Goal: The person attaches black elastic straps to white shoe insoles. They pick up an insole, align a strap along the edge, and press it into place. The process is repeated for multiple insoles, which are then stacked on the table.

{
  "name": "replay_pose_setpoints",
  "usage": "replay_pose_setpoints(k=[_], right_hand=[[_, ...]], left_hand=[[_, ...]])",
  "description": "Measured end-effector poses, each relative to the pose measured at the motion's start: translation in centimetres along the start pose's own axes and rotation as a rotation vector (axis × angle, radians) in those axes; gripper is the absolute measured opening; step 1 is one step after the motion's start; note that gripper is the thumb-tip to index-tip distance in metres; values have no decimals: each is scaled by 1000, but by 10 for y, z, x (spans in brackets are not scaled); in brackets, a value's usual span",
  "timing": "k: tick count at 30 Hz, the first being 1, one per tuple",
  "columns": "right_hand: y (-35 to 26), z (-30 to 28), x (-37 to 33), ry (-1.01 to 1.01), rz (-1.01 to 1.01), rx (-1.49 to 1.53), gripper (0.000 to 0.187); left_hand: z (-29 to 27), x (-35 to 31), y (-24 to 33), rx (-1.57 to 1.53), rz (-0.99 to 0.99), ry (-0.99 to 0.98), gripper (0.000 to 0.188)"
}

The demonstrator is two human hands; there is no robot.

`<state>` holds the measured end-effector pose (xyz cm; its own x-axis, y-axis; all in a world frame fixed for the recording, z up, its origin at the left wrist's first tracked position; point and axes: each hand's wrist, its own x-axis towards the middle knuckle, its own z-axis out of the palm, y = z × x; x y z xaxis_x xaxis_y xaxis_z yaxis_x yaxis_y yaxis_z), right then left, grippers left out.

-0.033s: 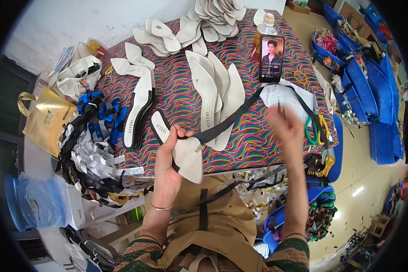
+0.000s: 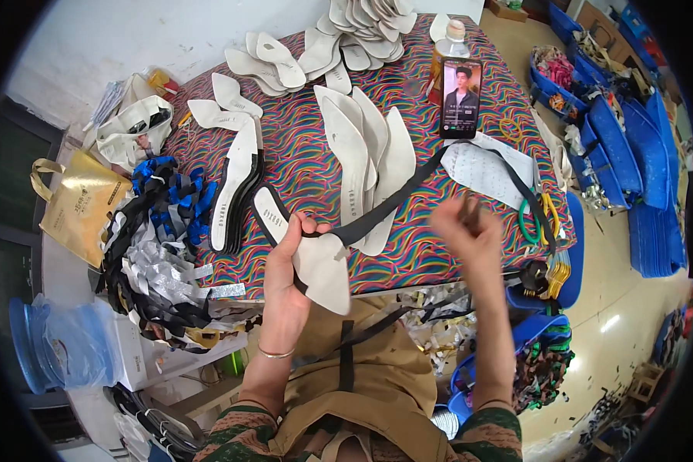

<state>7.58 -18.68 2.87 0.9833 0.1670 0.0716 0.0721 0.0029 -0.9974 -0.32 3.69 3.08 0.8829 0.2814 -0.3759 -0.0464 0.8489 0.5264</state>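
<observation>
My left hand (image 2: 289, 266) is closed around a white insole (image 2: 322, 271) whose edge carries black binding tape. From the insole a long black strip (image 2: 396, 202) runs up and right across the table, over a white printed sheet by the phone, and down past the scissors. Right of the insole and apart from it, my right hand (image 2: 470, 231) is raised and blurred, its fingers closed round a small dark thing I cannot make out. Several loose white insoles (image 2: 345, 150) lie ahead of my left hand. Left of them sits a stack of black-edged insoles (image 2: 237, 192).
A phone (image 2: 460, 98) leans against a bottle (image 2: 455, 35) at the back right. Green-and-yellow handled scissors (image 2: 526, 223) lie at the right edge. Heaped strips (image 2: 162, 254) hang off the left side. More insoles (image 2: 362, 38) are piled at the back; blue bins (image 2: 612, 154) stand on the floor.
My right hand has moved a little left and down, uncovering more of the white sheet. The insole in my left hand has shifted slightly.
</observation>
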Motion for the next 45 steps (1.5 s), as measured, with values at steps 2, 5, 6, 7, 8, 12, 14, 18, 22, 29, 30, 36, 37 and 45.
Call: replay_pose_setpoints(k=[2, 5, 6, 7, 8, 12, 14, 18, 22, 29, 30, 36, 37, 45], right_hand=[[5, 26, -31, -101, 178, 282, 14], [-2, 41, -44, -255, 391, 421, 14], [-3, 43, -44, -275, 376, 430, 15], [-3, 43, -44, -296, 362, 438, 15], [-2, 44, -44, -317, 347, 446, 16], [12, 46, -50, -256, 132, 178, 13], [16, 48, -51, -211, -304, -147, 19], [19, 46, -57, -277, -668, -614, 23], [21, 51, -62, -178, -848, -385, 32], [15, 67, -79, -159, -405, -53, 20], [15, 83, -89, -220, -367, -50, 21], [12, 108, -117, -866, -42, 102, 43], [0, 109, -115, -886, 134, 284, 47], [-4, 206, -79, -726, 433, 554, 20]], left_hand=[[-4, 1, -3, 65, 44, -1, 13], [-3, 0, -9, 178, 154, -8, 13], [-1, -3, -11, 226, 190, -12, 13], [1, -6, -12, 273, 227, -16, 12], [2, -7, -13, 320, 264, -20, 12], [8, -12, -18, 410, 405, -28, 17], [10, -13, -18, 461, 457, -29, 17], [13, -18, -16, 564, 486, -29, 16], [11, -24, -7, 621, 475, -37, 16], [-28, -54, 50, 420, 213, 76, 14], [-34, -61, 57, 408, 190, 93, 14], [-69, -109, 109, 463, 183, 142, 14], [-78, -119, 118, 453, 175, 146, 14], [-151, -178, 137, -289, 141, 149, 17]])
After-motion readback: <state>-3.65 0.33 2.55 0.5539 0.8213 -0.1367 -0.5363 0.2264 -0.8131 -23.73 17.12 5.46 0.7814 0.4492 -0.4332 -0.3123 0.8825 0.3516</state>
